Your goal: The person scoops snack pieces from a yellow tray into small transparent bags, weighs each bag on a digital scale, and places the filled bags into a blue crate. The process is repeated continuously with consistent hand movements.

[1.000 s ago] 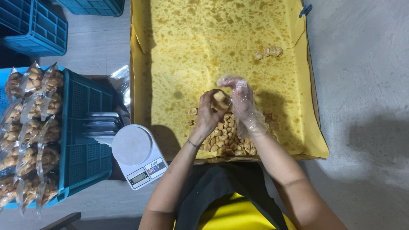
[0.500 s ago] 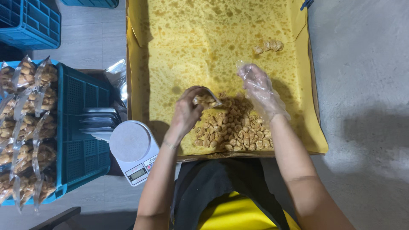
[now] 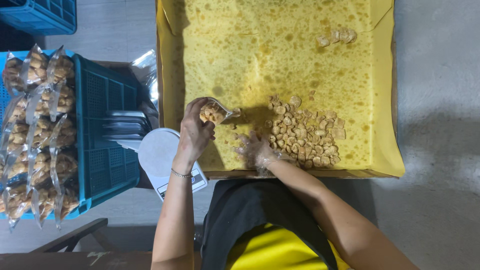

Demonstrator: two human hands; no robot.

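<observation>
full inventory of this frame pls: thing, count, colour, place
tray: one, lined with oil-spotted yellow paper, centre.
fried snack pieces: one pile, golden brown, near right part of the tray.
stray pieces: a few, golden brown, far right of the tray.
small clear bag: one, partly filled with pieces, in the left hand.
kitchen scale: one, white, left of the tray, partly under the left forearm.
blue crate: one, far left.
filled clear bags: many, rows on the crate's left part; count unclear.
second blue crate: one, top left corner.
left hand: bare, bracelet at wrist, holds the bag.
right hand: in a clear plastic glove, on the tray by the pile.
</observation>
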